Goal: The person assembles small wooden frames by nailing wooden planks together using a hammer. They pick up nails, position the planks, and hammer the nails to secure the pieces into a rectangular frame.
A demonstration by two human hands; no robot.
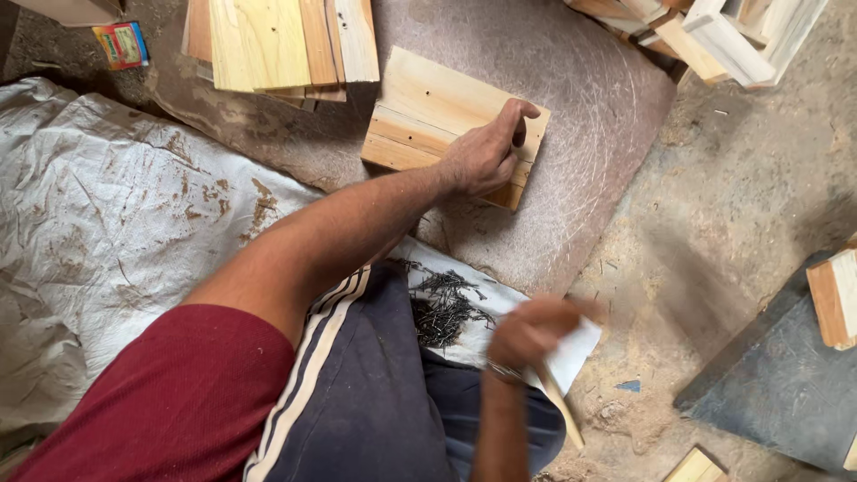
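Note:
My left hand (486,153) rests on a stack of light wooden boards (428,107) lying on a worn brown slab (580,116), thumb and fingers pinched at the boards' right edge; what they pinch is too small to tell. My right hand (534,328) is blurred, low over my lap, gripping a wooden handle (561,412) that points down and right. A pile of dark nails (442,303) lies on a white sheet (571,357) across my knee, just left of my right hand.
More planks (277,45) are stacked at the top left and wooden pieces (714,36) at the top right. A stained white sack (107,223) covers the floor on the left. A dark slab (777,384) and a wood block (835,299) lie at the right.

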